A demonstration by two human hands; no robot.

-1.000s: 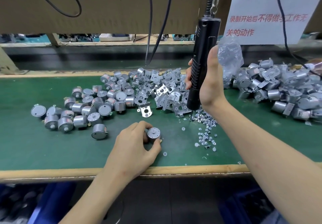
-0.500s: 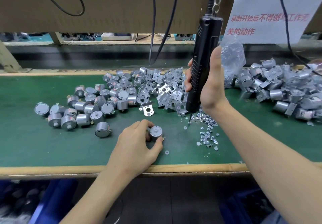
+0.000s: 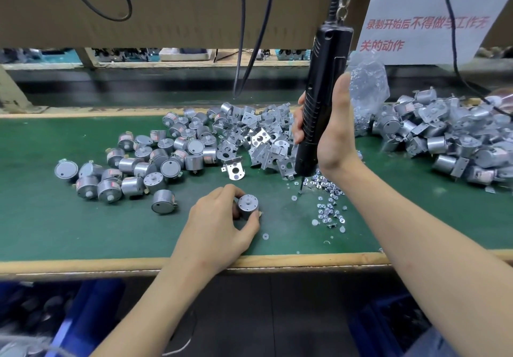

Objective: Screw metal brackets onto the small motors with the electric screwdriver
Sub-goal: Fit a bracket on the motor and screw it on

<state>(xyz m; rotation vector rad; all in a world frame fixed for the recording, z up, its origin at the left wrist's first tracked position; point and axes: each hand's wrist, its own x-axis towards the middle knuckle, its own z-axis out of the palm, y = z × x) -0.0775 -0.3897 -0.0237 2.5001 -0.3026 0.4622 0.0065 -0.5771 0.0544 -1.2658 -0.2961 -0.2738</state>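
Observation:
My left hand (image 3: 218, 225) grips a small grey motor (image 3: 248, 206) standing on the green mat, shaft end up. My right hand (image 3: 331, 132) holds the black electric screwdriver (image 3: 319, 101) upright; its bit tip touches down among the loose screws (image 3: 327, 201). A single metal bracket (image 3: 233, 168) lies just beyond the held motor. Behind it sits a heap of brackets (image 3: 263, 137), and bare motors (image 3: 144, 162) are spread to the left.
A pile of motors with brackets attached (image 3: 449, 143) lies at the right. A clear plastic bag (image 3: 366, 84) stands behind my right hand. Cables hang from above. The wooden table edge (image 3: 111, 263) runs along the front; blue bins sit below.
The screwdriver has come down slightly, its tip now at the screws. My left hand keeps the motor in the same spot.

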